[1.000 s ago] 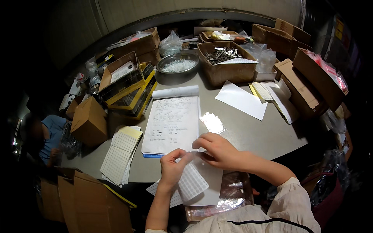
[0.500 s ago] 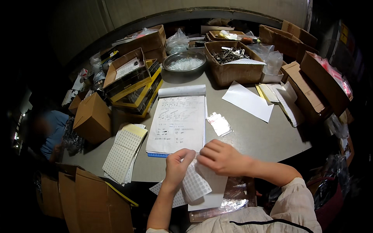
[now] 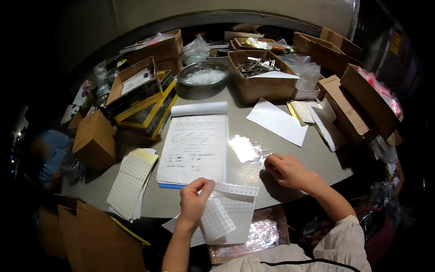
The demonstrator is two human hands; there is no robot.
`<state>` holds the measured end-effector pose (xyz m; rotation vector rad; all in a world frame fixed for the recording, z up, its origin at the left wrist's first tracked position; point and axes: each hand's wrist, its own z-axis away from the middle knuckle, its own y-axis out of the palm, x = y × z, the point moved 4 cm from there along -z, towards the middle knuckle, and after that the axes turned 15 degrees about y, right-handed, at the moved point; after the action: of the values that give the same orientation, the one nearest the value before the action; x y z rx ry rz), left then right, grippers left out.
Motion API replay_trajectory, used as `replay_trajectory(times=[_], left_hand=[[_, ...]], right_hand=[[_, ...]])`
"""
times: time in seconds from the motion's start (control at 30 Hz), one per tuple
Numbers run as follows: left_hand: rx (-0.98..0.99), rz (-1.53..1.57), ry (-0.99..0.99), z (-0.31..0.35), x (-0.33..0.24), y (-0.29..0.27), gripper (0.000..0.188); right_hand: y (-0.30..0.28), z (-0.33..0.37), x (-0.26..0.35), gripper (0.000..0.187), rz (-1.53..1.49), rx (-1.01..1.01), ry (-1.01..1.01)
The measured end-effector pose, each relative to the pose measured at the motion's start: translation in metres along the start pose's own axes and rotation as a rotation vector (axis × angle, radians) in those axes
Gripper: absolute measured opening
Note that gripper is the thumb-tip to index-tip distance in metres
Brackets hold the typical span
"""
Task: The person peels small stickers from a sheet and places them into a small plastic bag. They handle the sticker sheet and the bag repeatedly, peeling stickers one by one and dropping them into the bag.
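Note:
My left hand (image 3: 195,199) pinches a white sheet of small stickers (image 3: 222,216) at the near edge of the grey table, the sheet hanging over the edge. My right hand (image 3: 286,170) rests further right on the tabletop, fingertips touching a small clear plastic bag (image 3: 247,148) that lies beside the notepad; I cannot tell if it grips the bag. A written notepad (image 3: 195,143) with its top page folded back lies in front of me, between the hands and the metal bowl.
A stack of sticker sheets (image 3: 131,181) lies at left by a closed cardboard box (image 3: 94,138). Open cardboard boxes (image 3: 263,75) of metal parts, a metal bowl (image 3: 203,78) of white pieces and loose white paper (image 3: 277,121) ring the table (image 3: 294,149). Another person (image 3: 47,152) sits far left.
My right hand left the sticker sheet and moved right and forward to the clear plastic bag. My left hand stays on the sheet.

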<state>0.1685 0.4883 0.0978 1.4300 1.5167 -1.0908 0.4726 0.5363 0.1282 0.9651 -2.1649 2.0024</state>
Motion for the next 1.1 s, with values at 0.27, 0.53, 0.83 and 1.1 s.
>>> replay_trajectory(times=[0.27, 0.53, 0.83, 1.1], left_hand=[[0.023, 0.01, 0.01, 0.0, 0.007, -0.001, 0.02], [0.036, 0.024, 0.041, 0.0, 0.006, -0.001, 0.021], [0.013, 0.032, 0.014, 0.0, 0.004, -0.002, 0.021], [0.043, 0.038, 0.026, 0.0, 0.005, -0.002, 0.021]], right_hand=[[-0.013, -0.022, -0.043, 0.018, -0.205, 0.136, 0.258], [-0.008, -0.034, -0.04, 0.022, -0.075, 0.285, 0.228], [-0.011, -0.038, -0.033, 0.022, 0.329, 0.225, 0.314], [-0.017, -0.043, -0.041, 0.04, 0.329, 0.392, 0.285]])
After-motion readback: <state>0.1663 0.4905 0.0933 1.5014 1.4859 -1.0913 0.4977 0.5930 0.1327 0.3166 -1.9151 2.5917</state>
